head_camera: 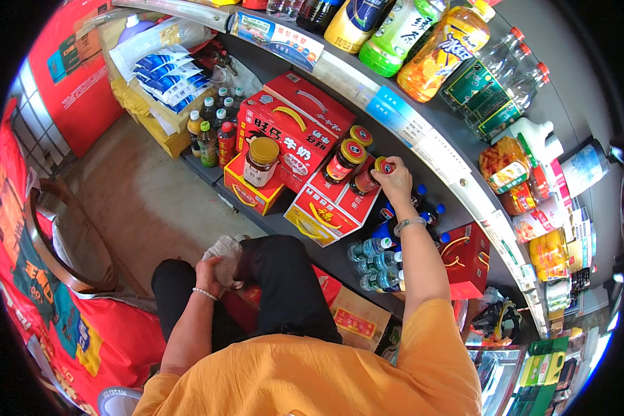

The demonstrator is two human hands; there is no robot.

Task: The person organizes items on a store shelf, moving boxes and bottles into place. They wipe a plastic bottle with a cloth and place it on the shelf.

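Observation:
My right hand [397, 181] grips the top of a dark glass sauce jar [364, 183] with a red-and-gold lid. The jar sits tilted in view on a red-and-white carton [320, 208] on the lower shelf. Beside it are two more sauce jars, one in front [338, 169] and one behind [361, 135]. My left hand [207, 274] rests near my knee and holds a crumpled grey cloth [224, 255]. Left of the carton, a gold-lidded jar [261, 169] with a white label stands on a small red-and-yellow box [244, 191].
A large red milk carton [291, 130] stands behind the jars. Small drink bottles [208, 143] are at its left, water bottles [372, 262] near my right forearm. The upper shelf's curved edge [426, 135] runs above, bearing large bottles. A wooden-rimmed chair [57, 239] is at left.

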